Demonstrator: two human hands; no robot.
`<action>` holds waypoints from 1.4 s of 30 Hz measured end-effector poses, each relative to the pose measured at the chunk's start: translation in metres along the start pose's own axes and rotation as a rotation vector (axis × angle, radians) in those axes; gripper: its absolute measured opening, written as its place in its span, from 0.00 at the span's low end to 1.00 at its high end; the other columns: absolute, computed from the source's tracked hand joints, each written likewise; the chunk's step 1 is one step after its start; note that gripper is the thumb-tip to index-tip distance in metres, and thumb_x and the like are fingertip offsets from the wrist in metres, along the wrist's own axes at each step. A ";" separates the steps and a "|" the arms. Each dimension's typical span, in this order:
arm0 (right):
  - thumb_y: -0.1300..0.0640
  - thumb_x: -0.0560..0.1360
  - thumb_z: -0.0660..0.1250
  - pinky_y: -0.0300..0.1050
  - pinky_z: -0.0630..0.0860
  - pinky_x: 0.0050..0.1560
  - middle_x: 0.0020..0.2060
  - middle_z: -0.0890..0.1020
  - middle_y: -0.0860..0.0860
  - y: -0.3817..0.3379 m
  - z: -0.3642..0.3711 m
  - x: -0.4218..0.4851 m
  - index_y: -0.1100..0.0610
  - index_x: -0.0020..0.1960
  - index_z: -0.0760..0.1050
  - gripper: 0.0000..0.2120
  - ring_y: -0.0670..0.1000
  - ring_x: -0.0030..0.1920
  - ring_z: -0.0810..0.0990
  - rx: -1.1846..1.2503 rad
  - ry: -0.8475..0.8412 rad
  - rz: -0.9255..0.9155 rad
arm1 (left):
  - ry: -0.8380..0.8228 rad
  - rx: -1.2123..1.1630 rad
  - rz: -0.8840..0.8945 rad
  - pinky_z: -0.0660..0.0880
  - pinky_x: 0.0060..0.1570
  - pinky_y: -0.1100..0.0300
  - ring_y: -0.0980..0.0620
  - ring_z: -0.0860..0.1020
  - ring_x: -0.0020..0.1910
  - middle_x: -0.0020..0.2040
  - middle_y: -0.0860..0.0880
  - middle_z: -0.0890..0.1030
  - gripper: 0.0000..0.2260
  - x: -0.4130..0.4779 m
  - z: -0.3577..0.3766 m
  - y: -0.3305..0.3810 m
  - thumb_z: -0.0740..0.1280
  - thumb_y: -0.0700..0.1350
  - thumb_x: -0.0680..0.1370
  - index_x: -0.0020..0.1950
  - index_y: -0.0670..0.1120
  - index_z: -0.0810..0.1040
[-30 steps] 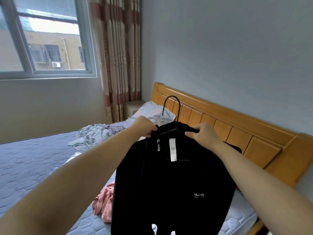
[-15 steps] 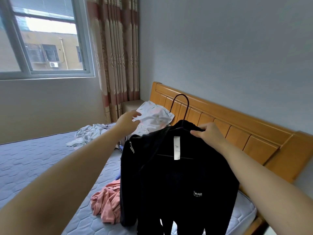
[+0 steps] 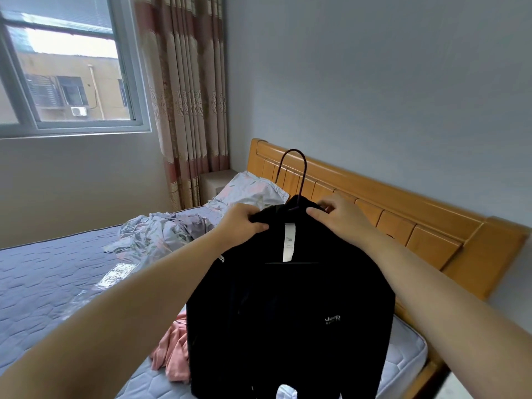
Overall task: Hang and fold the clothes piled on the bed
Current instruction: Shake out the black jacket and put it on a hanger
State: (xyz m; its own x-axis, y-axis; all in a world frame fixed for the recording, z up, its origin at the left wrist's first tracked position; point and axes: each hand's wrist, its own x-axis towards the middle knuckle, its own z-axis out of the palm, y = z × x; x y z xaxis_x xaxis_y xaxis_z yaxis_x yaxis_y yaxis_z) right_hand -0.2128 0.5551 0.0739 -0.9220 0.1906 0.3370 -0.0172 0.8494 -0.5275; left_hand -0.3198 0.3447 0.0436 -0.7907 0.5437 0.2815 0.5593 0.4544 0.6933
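Head view shows the black zip-up jacket [image 3: 290, 312] held up over the quilted blue mattress [image 3: 51, 283], draped on a thin dark wire hanger [image 3: 296, 180] whose hook rises straight above the collar, between both hands. Left hand [image 3: 244, 223] pinches the collar fabric at its own side; right hand [image 3: 339, 217] has fingers curled over the opposite shoulder. Both sit level, equally near the hook. Pink garment [image 3: 172, 358] lies below, still loose.
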 end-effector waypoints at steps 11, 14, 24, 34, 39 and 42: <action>0.63 0.77 0.62 0.36 0.72 0.38 0.36 0.81 0.51 -0.028 0.007 -0.005 0.60 0.44 0.81 0.09 0.47 0.35 0.78 0.134 0.016 -0.027 | 0.057 0.001 -0.093 0.65 0.34 0.59 0.52 0.71 0.32 0.30 0.50 0.72 0.09 -0.001 0.006 0.002 0.73 0.42 0.72 0.35 0.42 0.76; 0.57 0.79 0.62 0.42 0.74 0.36 0.33 0.80 0.54 -0.014 0.006 -0.006 0.64 0.42 0.81 0.14 0.50 0.31 0.77 0.131 -0.117 0.089 | 0.121 -0.078 -0.124 0.68 0.38 0.59 0.51 0.73 0.33 0.31 0.49 0.73 0.08 -0.003 -0.002 -0.004 0.73 0.41 0.72 0.35 0.41 0.77; 0.56 0.76 0.68 0.42 0.77 0.41 0.36 0.81 0.55 -0.019 0.020 -0.002 0.61 0.41 0.78 0.09 0.50 0.34 0.80 0.557 -0.126 0.270 | 0.122 -0.146 -0.115 0.68 0.34 0.64 0.54 0.73 0.31 0.31 0.51 0.74 0.04 -0.006 -0.007 -0.004 0.72 0.38 0.72 0.41 0.38 0.80; 0.52 0.77 0.66 0.41 0.71 0.37 0.33 0.76 0.53 -0.011 -0.010 0.021 0.61 0.39 0.75 0.13 0.49 0.34 0.75 0.267 -0.506 0.577 | 0.048 -0.122 -0.109 0.66 0.35 0.60 0.53 0.71 0.31 0.31 0.49 0.72 0.04 -0.007 -0.014 -0.011 0.73 0.37 0.69 0.38 0.37 0.79; 0.61 0.79 0.64 0.43 0.80 0.31 0.40 0.79 0.56 0.017 -0.006 0.040 0.63 0.52 0.75 0.05 0.53 0.38 0.80 0.933 0.059 0.751 | 0.019 -0.143 -0.126 0.66 0.32 0.64 0.54 0.71 0.29 0.31 0.48 0.72 0.04 -0.009 -0.017 -0.011 0.72 0.35 0.70 0.39 0.35 0.79; 0.63 0.77 0.65 0.41 0.76 0.40 0.49 0.79 0.58 0.038 -0.002 0.046 0.66 0.57 0.74 0.10 0.57 0.45 0.80 0.479 0.133 0.791 | 0.050 -0.166 -0.138 0.66 0.32 0.62 0.53 0.71 0.29 0.31 0.46 0.71 0.07 -0.009 -0.021 -0.013 0.72 0.35 0.70 0.40 0.32 0.77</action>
State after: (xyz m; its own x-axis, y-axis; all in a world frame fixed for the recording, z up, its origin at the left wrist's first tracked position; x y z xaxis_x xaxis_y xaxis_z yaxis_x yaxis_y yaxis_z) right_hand -0.2552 0.5972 0.0711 -0.6825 0.7066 -0.1870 0.4120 0.1606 -0.8969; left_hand -0.3255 0.3186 0.0460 -0.8708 0.4464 0.2060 0.3993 0.3978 0.8260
